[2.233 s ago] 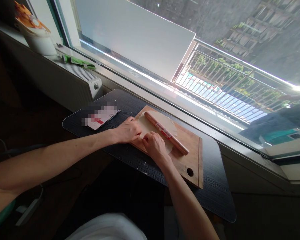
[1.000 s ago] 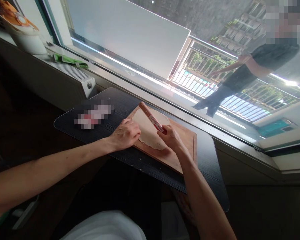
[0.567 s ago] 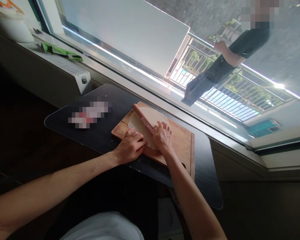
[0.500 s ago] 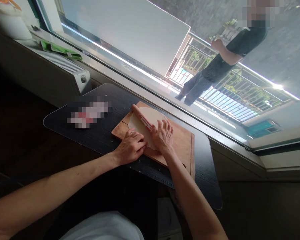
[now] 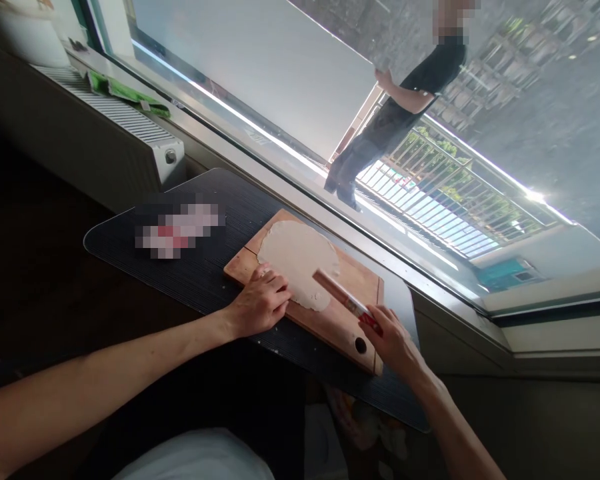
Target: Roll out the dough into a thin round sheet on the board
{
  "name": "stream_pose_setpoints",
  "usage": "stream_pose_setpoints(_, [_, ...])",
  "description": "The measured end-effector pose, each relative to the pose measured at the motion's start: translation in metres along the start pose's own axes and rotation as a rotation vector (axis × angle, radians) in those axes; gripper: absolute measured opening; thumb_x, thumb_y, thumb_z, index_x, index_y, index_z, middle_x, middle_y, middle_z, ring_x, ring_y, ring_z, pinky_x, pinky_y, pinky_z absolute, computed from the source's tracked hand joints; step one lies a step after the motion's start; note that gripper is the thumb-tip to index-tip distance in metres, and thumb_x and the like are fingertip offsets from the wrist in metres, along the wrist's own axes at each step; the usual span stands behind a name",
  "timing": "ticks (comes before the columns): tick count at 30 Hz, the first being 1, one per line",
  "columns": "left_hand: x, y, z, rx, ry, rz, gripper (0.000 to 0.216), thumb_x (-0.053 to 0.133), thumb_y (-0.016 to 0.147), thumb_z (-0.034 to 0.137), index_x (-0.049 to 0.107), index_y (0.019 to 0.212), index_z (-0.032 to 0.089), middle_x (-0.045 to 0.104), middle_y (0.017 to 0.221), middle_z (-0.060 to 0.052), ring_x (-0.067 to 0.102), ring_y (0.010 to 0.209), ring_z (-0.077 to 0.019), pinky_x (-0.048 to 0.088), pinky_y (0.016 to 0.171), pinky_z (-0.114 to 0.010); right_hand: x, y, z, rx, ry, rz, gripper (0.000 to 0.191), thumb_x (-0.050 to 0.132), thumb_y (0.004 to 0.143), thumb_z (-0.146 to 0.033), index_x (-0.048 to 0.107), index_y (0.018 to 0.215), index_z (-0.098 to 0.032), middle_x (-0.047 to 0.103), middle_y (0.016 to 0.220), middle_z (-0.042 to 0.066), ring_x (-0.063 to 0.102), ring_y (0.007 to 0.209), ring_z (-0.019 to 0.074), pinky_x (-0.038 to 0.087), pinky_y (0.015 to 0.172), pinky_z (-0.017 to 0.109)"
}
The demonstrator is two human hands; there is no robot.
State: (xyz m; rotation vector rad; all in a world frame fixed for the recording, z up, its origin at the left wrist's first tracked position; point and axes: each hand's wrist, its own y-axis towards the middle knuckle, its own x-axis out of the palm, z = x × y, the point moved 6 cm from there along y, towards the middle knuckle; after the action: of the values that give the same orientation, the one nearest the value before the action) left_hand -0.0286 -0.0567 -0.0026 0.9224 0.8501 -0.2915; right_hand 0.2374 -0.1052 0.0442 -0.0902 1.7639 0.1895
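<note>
A flat, roundish sheet of dough lies on a wooden cutting board. My left hand rests at the near left edge of the board, touching the dough's rim; its fingers are curled, and what lies under them is hidden. In my right hand is a slim rolling pin, gripped by its near end. The pin points up and left over the right part of the dough, slightly blurred, and seems lifted off it. Near my right hand is a round dark hole in the board's corner.
Under the board is a dark table with rounded corners. A blurred-out pinkish item lies on its left. Behind stand a radiator with a green cloth beside it, and a large window. Outside, a person stands by a railing.
My right hand has drawn the rolling pin off the dough's middle towards the right, uncovering the sheet. It now grips one end instead of lying spread. My left hand has stayed. The person outside moved left.
</note>
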Motion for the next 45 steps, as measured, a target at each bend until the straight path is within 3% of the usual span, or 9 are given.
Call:
stream_pose_setpoints(4, [0.000,-0.001,0.000,0.004,-0.001,0.011,0.021,0.052,0.091,0.018,0.071,0.099,0.020,0.064,0.092,-0.005,0.056,0.092,-0.0209,0.030,0.110,-0.052,0.013,-0.027,0.011,0.061,0.043,-0.036,0.029,0.049,0.093,-0.043,0.066,0.107,-0.024,0.066,0.105,0.009,0.061,0.096,0.0248,0.052,0.086,0.040])
stream_pose_setpoints(10, [0.000,-0.002,0.000,0.017,0.024,0.024,0.022,0.052,0.091,0.018,0.072,0.099,0.020,0.064,0.094,-0.005,0.055,0.093,-0.0220,0.032,0.108,-0.053,0.008,0.054,-0.024,0.232,0.096,0.190,0.047,0.030,0.100,-0.041,0.061,0.129,-0.021,0.061,0.125,0.012,0.055,0.119,0.0260,0.043,0.104,0.046])
stream_pose_setpoints(13, [0.000,-0.002,0.000,0.009,0.012,0.025,0.023,0.051,0.091,0.018,0.072,0.099,0.020,0.065,0.094,-0.005,0.055,0.094,-0.0219,0.032,0.108,-0.053,0.030,0.085,-0.050,0.369,0.053,0.132,0.048,0.031,0.100,-0.035,0.056,0.136,-0.015,0.055,0.138,0.016,0.049,0.129,0.0277,0.038,0.109,0.045])
stream_pose_setpoints(18, [0.001,-0.001,-0.001,-0.006,0.002,-0.006,0.022,0.051,0.091,0.018,0.072,0.100,0.020,0.064,0.094,-0.005,0.055,0.093,-0.0215,0.031,0.109,-0.053,0.059,0.084,-0.076,0.337,-0.077,0.068,0.050,0.032,0.099,-0.031,0.049,0.144,-0.016,0.044,0.152,0.016,0.032,0.144,0.0319,0.027,0.115,0.055])
stream_pose_setpoints(23, [0.001,0.000,-0.002,-0.023,-0.008,-0.028,0.021,0.052,0.091,0.018,0.071,0.101,0.021,0.064,0.095,-0.005,0.056,0.094,-0.0216,0.029,0.111,-0.053,0.055,0.089,-0.057,0.466,-0.079,0.048,0.055,0.030,0.098,-0.032,0.044,0.147,-0.011,0.037,0.156,0.019,0.029,0.146,0.0348,0.026,0.114,0.059])
stream_pose_setpoints(33, [0.000,0.000,-0.001,-0.040,-0.025,-0.034,0.022,0.051,0.091,0.017,0.071,0.101,0.021,0.064,0.095,-0.004,0.057,0.094,-0.0210,0.028,0.113,-0.053,0.062,0.084,-0.061,0.462,-0.045,-0.017,0.056,0.026,0.100,-0.034,0.041,0.148,-0.009,0.036,0.156,0.021,0.026,0.147,0.0348,0.025,0.114,0.059])
stream_pose_setpoints(37, [0.000,0.000,-0.001,-0.032,-0.011,-0.032,0.021,0.051,0.092,0.018,0.071,0.100,0.021,0.064,0.094,-0.005,0.056,0.093,-0.0209,0.029,0.112,-0.053,0.060,0.085,-0.070,0.330,-0.088,0.053,0.055,0.028,0.100,-0.034,0.040,0.149,-0.013,0.033,0.159,0.017,0.019,0.151,0.0314,0.019,0.117,0.058])
stream_pose_setpoints(41, [0.001,0.000,-0.002,-0.033,-0.016,-0.038,0.023,0.051,0.091,0.017,0.070,0.103,0.021,0.065,0.094,-0.005,0.057,0.093,-0.0208,0.028,0.112,-0.054,0.064,0.086,-0.057,0.486,-0.044,-0.013,0.058,0.031,0.099,-0.033,0.036,0.151,-0.008,0.032,0.158,0.022,0.023,0.149,0.0353,0.024,0.115,0.060])
stream_pose_setpoints(45, [0.000,0.000,-0.002,-0.037,-0.023,-0.034,0.023,0.051,0.091,0.017,0.072,0.100,0.021,0.065,0.093,-0.005,0.056,0.093,-0.0211,0.030,0.111,-0.054,0.063,0.088,-0.066,0.329,-0.084,0.054,0.055,0.028,0.100,-0.032,0.039,0.151,-0.013,0.033,0.159,0.017,0.019,0.151,0.0314,0.020,0.117,0.058])
